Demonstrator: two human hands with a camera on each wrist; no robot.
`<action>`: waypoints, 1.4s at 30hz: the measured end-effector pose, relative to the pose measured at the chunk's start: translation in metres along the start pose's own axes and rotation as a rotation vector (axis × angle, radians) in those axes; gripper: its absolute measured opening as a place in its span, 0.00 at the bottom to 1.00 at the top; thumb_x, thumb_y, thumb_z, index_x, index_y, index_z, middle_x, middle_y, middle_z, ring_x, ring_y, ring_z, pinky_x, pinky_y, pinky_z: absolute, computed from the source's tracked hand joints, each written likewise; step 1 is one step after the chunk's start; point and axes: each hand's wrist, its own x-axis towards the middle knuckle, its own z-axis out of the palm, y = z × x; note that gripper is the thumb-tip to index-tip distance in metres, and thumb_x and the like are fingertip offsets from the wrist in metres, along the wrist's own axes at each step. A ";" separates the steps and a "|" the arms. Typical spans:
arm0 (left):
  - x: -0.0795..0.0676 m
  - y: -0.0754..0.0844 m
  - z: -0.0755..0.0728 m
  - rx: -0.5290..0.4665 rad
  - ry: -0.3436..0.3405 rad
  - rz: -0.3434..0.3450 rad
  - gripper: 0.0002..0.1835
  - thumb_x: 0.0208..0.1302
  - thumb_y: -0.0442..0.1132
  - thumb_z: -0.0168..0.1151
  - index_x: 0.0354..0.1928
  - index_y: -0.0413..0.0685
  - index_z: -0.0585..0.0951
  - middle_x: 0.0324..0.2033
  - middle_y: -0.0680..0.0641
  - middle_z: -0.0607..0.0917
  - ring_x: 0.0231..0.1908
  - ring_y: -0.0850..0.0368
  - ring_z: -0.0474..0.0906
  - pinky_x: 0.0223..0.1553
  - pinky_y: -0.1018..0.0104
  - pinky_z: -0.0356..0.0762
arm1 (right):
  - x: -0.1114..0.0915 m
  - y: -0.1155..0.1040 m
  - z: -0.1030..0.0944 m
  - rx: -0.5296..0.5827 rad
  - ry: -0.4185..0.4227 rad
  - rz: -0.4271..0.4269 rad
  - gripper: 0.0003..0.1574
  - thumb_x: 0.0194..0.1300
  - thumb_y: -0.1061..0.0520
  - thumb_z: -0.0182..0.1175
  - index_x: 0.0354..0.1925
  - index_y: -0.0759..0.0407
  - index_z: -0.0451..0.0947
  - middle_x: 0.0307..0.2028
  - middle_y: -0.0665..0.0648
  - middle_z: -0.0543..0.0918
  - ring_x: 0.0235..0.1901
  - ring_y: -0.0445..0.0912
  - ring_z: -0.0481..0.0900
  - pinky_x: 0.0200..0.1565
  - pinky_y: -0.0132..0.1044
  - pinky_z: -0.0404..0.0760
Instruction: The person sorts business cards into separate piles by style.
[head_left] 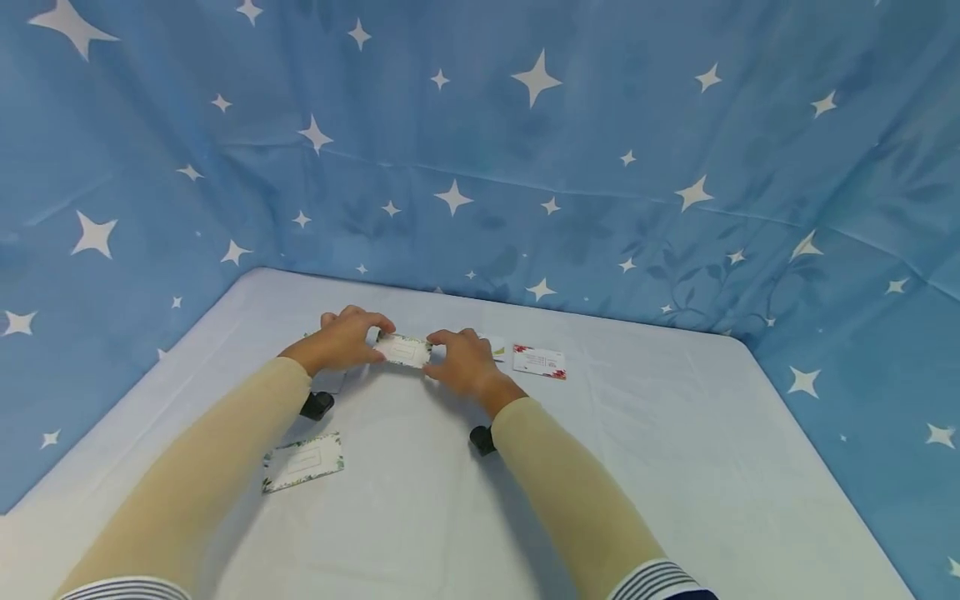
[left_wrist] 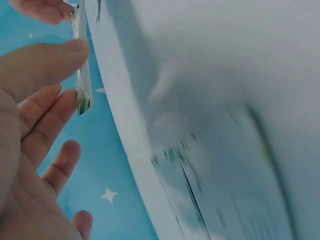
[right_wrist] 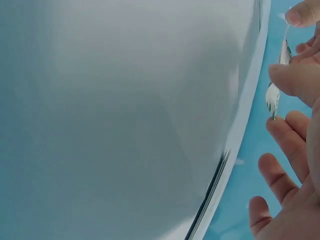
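Note:
A small white card with a green leafy border point(head_left: 403, 350) is held up between both hands above the far half of the table. My left hand point(head_left: 347, 337) pinches its left end between thumb and fingers. At the right end, my right hand point(head_left: 467, 364) pinches it the same way. Seen nearly edge-on in the left wrist view, the card point(left_wrist: 82, 75) has the thumb on one side and fingertips on the other. The right wrist view shows the card point(right_wrist: 272, 97) looking slightly bowed, with the right hand's lower fingers spread below it.
Another leafy-bordered card point(head_left: 303, 462) lies nearer, beside the left forearm. A card with red flowers point(head_left: 539, 361) lies right of the right hand, next to one partly hidden point(head_left: 497, 343). Black wrist devices point(head_left: 318, 406) hang under the wrists. A starry blue curtain point(head_left: 480, 150) borders the white table point(head_left: 660, 450).

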 end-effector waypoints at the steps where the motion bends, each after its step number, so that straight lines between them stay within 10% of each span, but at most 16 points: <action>1: 0.005 0.002 0.002 -0.003 -0.002 -0.007 0.27 0.61 0.42 0.73 0.63 0.51 0.78 0.59 0.45 0.78 0.63 0.44 0.61 0.54 0.41 0.48 | 0.003 0.003 -0.001 -0.006 0.001 0.013 0.34 0.67 0.41 0.65 0.68 0.43 0.73 0.60 0.55 0.76 0.61 0.54 0.68 0.60 0.51 0.65; 15: 0.050 0.021 0.008 -0.016 -0.043 -0.090 0.27 0.62 0.42 0.73 0.64 0.55 0.78 0.59 0.45 0.75 0.59 0.46 0.60 0.55 0.45 0.48 | 0.022 0.029 -0.010 0.022 -0.004 0.128 0.34 0.69 0.45 0.63 0.71 0.43 0.70 0.66 0.60 0.70 0.64 0.61 0.64 0.63 0.55 0.61; 42: 0.054 0.015 0.013 -0.036 -0.079 -0.156 0.28 0.66 0.44 0.68 0.68 0.54 0.75 0.63 0.42 0.73 0.59 0.41 0.60 0.57 0.41 0.52 | 0.034 0.026 -0.001 -0.048 -0.026 0.099 0.37 0.69 0.45 0.59 0.73 0.45 0.66 0.68 0.57 0.70 0.70 0.55 0.58 0.66 0.56 0.56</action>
